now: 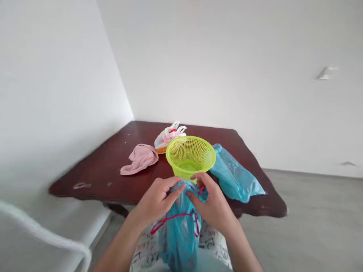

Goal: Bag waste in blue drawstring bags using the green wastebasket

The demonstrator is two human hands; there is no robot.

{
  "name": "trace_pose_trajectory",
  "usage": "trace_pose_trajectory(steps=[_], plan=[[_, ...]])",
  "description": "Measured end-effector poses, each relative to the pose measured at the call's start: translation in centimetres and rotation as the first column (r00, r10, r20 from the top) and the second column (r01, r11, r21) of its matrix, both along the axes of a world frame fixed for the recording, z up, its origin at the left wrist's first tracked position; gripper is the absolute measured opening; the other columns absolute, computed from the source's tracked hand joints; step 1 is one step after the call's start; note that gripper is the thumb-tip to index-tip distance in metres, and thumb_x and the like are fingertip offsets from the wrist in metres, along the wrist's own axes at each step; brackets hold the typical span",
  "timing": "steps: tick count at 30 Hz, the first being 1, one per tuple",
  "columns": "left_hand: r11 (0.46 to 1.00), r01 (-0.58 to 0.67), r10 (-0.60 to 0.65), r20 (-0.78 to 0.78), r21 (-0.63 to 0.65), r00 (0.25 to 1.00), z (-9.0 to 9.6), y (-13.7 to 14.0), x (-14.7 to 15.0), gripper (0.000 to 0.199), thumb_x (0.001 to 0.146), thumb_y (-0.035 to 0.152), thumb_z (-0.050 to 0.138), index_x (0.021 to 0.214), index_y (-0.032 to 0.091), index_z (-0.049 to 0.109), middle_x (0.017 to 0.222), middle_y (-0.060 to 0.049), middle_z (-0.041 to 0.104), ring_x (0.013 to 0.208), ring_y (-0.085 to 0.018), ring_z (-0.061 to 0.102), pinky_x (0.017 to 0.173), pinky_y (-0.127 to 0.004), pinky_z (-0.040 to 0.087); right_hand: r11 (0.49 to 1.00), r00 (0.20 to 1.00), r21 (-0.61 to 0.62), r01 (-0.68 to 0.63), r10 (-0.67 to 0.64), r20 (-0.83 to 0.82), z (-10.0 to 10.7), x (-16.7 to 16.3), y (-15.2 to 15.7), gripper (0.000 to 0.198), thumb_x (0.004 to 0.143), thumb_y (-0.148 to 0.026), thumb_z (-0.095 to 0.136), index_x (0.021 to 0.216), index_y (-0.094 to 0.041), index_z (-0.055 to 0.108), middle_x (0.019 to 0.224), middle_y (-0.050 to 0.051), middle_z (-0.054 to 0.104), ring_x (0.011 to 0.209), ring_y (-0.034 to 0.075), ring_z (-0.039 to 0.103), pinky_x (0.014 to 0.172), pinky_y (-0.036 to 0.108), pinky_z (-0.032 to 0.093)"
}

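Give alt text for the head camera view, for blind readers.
The left hand and right hand hold a blue bag with red string; beyond, a dark table bears a green basket, pink cloth, white bag and second blue bag.

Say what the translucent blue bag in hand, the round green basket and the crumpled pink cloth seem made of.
Held blue bag: apparently thin plastic film, glossy; it wrinkles and lets light through. Round green basket: probably moulded plastic, smooth, with evenly perforated walls. Crumpled pink cloth: matte textile, perhaps terry, with soft folds.
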State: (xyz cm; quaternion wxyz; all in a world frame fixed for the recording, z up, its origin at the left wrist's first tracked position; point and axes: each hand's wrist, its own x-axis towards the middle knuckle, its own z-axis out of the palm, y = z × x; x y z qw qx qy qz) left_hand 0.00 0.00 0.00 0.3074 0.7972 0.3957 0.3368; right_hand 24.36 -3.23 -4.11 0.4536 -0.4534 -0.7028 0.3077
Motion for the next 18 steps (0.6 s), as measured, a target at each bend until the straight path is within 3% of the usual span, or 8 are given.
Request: trace_pose_trajectory(steps=[3,5,8,11,15,18], plan=[[1.000,0.009,-0.009,0.027,-0.012,1.000,0.3,-0.5,-0.7,0.035,0.125,0.046,0.064,0.117,0.022,0.089,0.092,0.000,0.089,0.080,-0.019,0.081,0.080,-0.029,0.052,1.000,0.991,0.004,-0.012,0.012,0.136,0.3,1.2,0.8,0.043,0.088,0.001,0.063,0.114,-0.027,0.084,0.120,0.007,0.072,0.117,0.028,0.070,0.105,0.043,0.053],[1.000,-0.006,0.008,0.053,-0.027,0.999,0.5,-0.6,-1.3,0.037,0.125,0.047,0.063,0.115,0.021,0.088,0.086,0.000,0.086,0.074,-0.019,0.079,0.076,-0.029,0.052,0.999,0.982,0.012,0.049,-0.051,0.182,0.3,2.6,1.2,0.043,0.083,0.001,0.058,0.104,-0.026,0.084,0.118,0.008,0.073,0.118,0.029,0.070,0.106,0.044,0.053],[0.996,-0.072,0.077,0.091,-0.048,0.993,0.7,-0.4,-2.4,0.038,0.123,0.051,0.067,0.112,0.021,0.089,0.089,-0.001,0.086,0.077,-0.019,0.078,0.074,-0.027,0.054,0.986,0.973,0.029,0.162,-0.164,0.160,0.4,5.6,1.7,0.036,0.086,-0.005,0.055,0.099,-0.025,0.082,0.116,0.008,0.076,0.115,0.029,0.072,0.104,0.044,0.053],[0.984,-0.146,0.161,0.147,-0.106,0.976,0.9,0.0,-3.4,0.041,0.120,0.056,0.071,0.111,0.021,0.090,0.099,-0.004,0.088,0.088,-0.022,0.079,0.077,-0.028,0.058,0.978,0.977,-0.018,0.206,-0.204,0.068,0.9,8.7,1.9,0.031,0.080,-0.014,0.059,0.098,-0.025,0.082,0.104,0.005,0.078,0.102,0.027,0.071,0.093,0.039,0.052],[0.953,-0.181,0.241,0.247,-0.242,0.939,1.0,0.6,-4.0,0.042,0.113,0.062,0.079,0.113,0.021,0.088,0.102,-0.006,0.085,0.092,-0.025,0.077,0.079,-0.030,0.062,0.960,0.966,-0.222,0.172,-0.209,-0.154,1.5,11.1,1.4,0.011,0.077,-0.024,0.068,0.085,-0.023,0.076,0.080,0.000,0.066,0.078,0.020,0.057,0.070,0.031,0.041],[0.948,-0.216,0.275,0.256,-0.236,0.927,1.0,1.0,-4.5,0.041,0.108,0.062,0.084,0.107,0.021,0.085,0.099,-0.005,0.080,0.091,-0.024,0.073,0.077,-0.028,0.059,0.923,0.850,-0.378,0.070,-0.253,-0.461,1.4,11.7,0.9,0.009,0.078,-0.027,0.076,0.082,-0.024,0.069,0.074,-0.003,0.054,0.067,0.016,0.043,0.060,0.027,0.032]])
